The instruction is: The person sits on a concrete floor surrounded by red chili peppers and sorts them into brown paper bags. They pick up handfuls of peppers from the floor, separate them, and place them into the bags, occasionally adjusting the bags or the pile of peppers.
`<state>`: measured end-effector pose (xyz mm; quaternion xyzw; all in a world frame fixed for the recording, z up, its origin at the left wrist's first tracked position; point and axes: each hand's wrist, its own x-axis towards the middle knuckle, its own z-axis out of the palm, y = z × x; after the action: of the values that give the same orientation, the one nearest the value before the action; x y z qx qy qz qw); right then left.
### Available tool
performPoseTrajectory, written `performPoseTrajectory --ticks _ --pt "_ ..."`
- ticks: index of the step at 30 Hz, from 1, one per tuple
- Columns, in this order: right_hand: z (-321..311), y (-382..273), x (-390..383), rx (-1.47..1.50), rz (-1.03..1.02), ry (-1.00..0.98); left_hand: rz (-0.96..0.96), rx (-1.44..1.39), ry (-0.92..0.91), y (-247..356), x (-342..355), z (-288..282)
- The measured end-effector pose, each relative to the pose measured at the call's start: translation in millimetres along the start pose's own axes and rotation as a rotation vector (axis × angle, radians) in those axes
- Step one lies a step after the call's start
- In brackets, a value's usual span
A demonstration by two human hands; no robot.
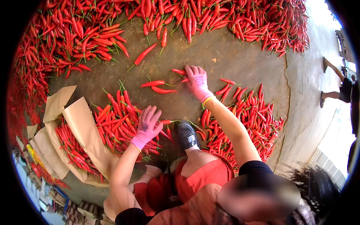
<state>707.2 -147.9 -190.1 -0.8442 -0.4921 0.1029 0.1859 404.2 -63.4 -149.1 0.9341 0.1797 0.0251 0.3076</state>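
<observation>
My right hand (197, 80), in a pink glove with a yellow cuff edge, is closed low over the floor on red chili peppers (178, 71). Their ends stick out to the left of its fingers. My left hand (149, 125), gloved the same way, has its fingers apart at the right side of a chili pile (115, 122). I see nothing held in it, though its palm side is hidden. Two loose chilies (163, 90) lie on the floor between the hands. Below my right forearm spreads another chili pile (243, 122).
A large chili heap (75, 28) stretches across the far side. At left, an open brown paper sack (84, 122) holds chilies. My dark shoe (186, 135) stands between the two near piles. A cracked concrete floor (303, 86) runs right, where another person's legs (332, 95) show.
</observation>
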Motion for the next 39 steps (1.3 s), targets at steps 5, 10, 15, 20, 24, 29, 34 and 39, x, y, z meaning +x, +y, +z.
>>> performPoseTrajectory --ticks 5,10,15,20,24,29,34,39 --pt "-13 6 18 0.029 0.064 -0.223 0.052 0.144 0.143 0 79 -14" --pt "-17 13 8 0.153 0.142 -0.159 -0.064 0.472 -0.149 -10 108 14" --pt "-34 1 4 -0.092 0.224 -0.422 0.123 0.340 0.055 -9 83 -3" --pt "-10 12 31 0.162 -0.044 -0.266 -0.266 0.233 -0.027 -41 120 -18" --pt "-13 -14 159 0.211 -0.175 0.058 -0.231 0.169 -0.143 -48 122 -12" --pt "-2 -37 271 0.105 0.070 -0.133 -0.263 0.050 -0.011 -55 102 9" --pt "41 -76 226 -0.063 -0.324 -0.276 -0.342 -0.070 0.084 -52 97 13" --pt "7 -63 136 0.171 -0.459 -0.576 -0.139 -0.157 0.189 -36 61 0"
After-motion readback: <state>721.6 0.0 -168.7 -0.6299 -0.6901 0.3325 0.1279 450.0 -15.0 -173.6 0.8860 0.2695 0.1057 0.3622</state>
